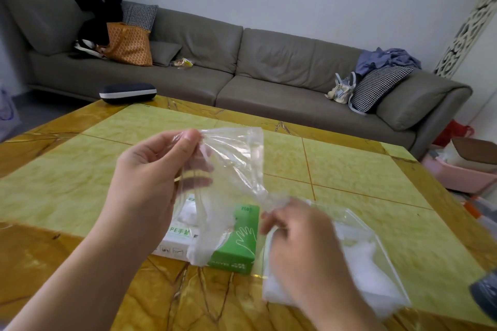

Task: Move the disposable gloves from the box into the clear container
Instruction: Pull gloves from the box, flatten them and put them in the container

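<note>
Partway, it seems: left hand [150, 169] and right hand [298, 239] pinch one glove [231, 166] above the box [236, 236]; some gloves already lie in the clear container [357, 258] on the bench [349, 169], with more probably left.

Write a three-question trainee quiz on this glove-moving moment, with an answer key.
1. True or false: the left hand pinches the disposable glove at its upper edge.
2. Which thing lies right of the green and white glove box: A) the dark case, B) the clear container, C) the orange bag?
3. Fill in: the right hand grips the glove's lower, ______ end.

Key: 1 true. 2 B, the clear container on the yellow table. 3 bunched.
</note>
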A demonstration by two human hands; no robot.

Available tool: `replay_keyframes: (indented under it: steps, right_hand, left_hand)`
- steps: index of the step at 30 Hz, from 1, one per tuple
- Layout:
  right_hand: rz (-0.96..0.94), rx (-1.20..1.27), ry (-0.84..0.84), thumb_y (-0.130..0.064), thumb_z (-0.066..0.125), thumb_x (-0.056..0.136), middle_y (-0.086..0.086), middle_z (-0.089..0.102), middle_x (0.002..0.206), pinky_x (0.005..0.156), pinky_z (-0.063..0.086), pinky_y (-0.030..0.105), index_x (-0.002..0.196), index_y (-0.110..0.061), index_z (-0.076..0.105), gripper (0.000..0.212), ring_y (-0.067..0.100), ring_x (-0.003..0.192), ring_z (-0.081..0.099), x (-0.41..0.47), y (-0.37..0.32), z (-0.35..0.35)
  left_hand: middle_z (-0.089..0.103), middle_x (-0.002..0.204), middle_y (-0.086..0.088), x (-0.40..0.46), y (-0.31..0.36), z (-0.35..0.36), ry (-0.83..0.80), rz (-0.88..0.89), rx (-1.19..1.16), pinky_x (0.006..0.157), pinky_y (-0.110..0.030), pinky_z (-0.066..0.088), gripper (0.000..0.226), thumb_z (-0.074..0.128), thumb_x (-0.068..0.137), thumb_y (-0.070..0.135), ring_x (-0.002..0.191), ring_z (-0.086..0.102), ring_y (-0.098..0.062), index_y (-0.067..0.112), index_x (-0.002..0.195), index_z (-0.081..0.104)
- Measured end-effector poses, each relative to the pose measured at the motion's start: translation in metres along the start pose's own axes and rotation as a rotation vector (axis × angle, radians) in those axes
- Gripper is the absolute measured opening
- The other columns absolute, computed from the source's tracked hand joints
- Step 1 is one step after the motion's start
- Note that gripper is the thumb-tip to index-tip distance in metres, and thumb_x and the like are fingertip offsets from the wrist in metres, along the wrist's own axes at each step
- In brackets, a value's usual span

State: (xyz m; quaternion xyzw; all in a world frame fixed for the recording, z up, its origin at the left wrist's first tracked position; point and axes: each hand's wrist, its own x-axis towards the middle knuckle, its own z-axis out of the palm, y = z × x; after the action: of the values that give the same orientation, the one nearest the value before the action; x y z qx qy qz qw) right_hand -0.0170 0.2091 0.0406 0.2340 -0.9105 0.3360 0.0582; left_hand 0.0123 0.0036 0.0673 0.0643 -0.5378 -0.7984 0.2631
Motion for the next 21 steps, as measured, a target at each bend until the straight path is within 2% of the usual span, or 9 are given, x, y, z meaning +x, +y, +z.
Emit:
replay_keyframes:
  steps: [1,3,5,7,9,12,16,18,21]
  right_hand:
    - [0.068,0.158,0.130,0.005,0.056,0.087,-0.007,0.074,0.091,0.065,0.048,0.016,0.077,-0.020,0.074,0.033,0.006,0.072,0.063,0.005,0.009,-0.008]
    - [0.136,0.559,0.240,-0.017,0.055,0.088,0.001,0.076,0.085,0.073,0.053,0.030,0.078,-0.014,0.077,0.024,0.017,0.083,0.071,0.014,0.022,-0.026]
    - [0.170,0.886,0.060,-0.048,0.046,0.093,0.009,0.078,0.101,0.089,0.053,0.045,0.098,-0.008,0.080,0.052,0.029,0.103,0.072,0.017,0.026,-0.038]
    - [0.176,0.995,-0.174,-0.072,0.035,0.095,0.019,0.075,0.117,0.102,0.047,0.056,0.115,0.001,0.075,0.085,0.038,0.115,0.068,0.016,0.023,-0.045]
    - [0.172,0.992,-0.300,-0.080,0.050,0.089,0.029,0.070,0.119,0.105,0.046,0.065,0.120,0.006,0.070,0.094,0.049,0.116,0.064,0.011,0.018,-0.046]
    - [0.177,0.860,-0.312,-0.071,0.070,0.082,0.027,0.072,0.110,0.086,0.057,0.054,0.110,0.003,0.071,0.079,0.044,0.101,0.070,0.008,0.016,-0.051]
    - [0.223,0.614,-0.191,-0.047,0.077,0.089,0.029,0.071,0.100,0.080,0.057,0.059,0.096,0.001,0.073,0.049,0.043,0.088,0.071,0.005,0.020,-0.054]
    - [0.288,0.653,-0.082,-0.017,0.069,0.099,0.021,0.072,0.077,0.052,0.055,0.037,0.088,-0.001,0.075,0.020,0.030,0.062,0.068,0.007,0.026,-0.052]
    - [0.353,0.737,-0.012,-0.002,0.057,0.104,0.014,0.061,0.064,0.045,0.051,0.032,0.092,0.000,0.071,0.019,0.028,0.049,0.058,0.009,0.038,-0.049]
  left_hand:
    - [0.071,0.079,-0.011,-0.002,0.000,0.001,-0.003,-0.020,0.000,0.057,-0.030,0.060,0.023,0.067,0.092,0.021,0.067,0.068,-0.020,0.001,0.102,0.073]
    - [0.071,0.079,-0.014,-0.008,-0.002,0.006,-0.021,-0.050,0.026,0.055,-0.031,0.059,0.022,0.069,0.091,0.020,0.067,0.068,-0.023,0.001,0.100,0.074]
    - [0.072,0.081,-0.017,-0.015,-0.005,0.012,-0.051,-0.071,0.086,0.054,-0.033,0.060,0.019,0.070,0.090,0.018,0.068,0.070,-0.027,0.001,0.098,0.075]
    - [0.074,0.082,-0.018,-0.023,-0.010,0.021,-0.100,-0.077,0.188,0.054,-0.038,0.062,0.016,0.071,0.090,0.015,0.069,0.072,-0.031,0.001,0.095,0.075]
    - [0.075,0.080,-0.018,-0.032,-0.016,0.033,-0.150,-0.076,0.292,0.054,-0.044,0.063,0.011,0.072,0.090,0.012,0.070,0.073,-0.035,0.002,0.092,0.075]
    - [0.075,0.075,-0.013,-0.039,-0.024,0.043,-0.169,-0.072,0.424,0.057,-0.050,0.063,0.006,0.074,0.089,0.009,0.065,0.073,-0.032,0.003,0.088,0.074]
    - [0.075,0.075,-0.010,-0.040,-0.025,0.046,-0.146,-0.060,0.499,0.054,-0.049,0.062,0.006,0.078,0.086,0.012,0.063,0.073,-0.027,0.006,0.085,0.074]
    - [0.075,0.076,-0.011,-0.039,-0.024,0.045,-0.131,-0.080,0.478,0.051,-0.045,0.062,0.011,0.079,0.084,0.013,0.062,0.072,-0.027,0.004,0.086,0.074]
    - [0.075,0.078,-0.012,-0.034,-0.020,0.039,-0.114,-0.121,0.429,0.047,-0.033,0.057,0.015,0.075,0.086,0.018,0.058,0.067,-0.021,0.003,0.087,0.074]
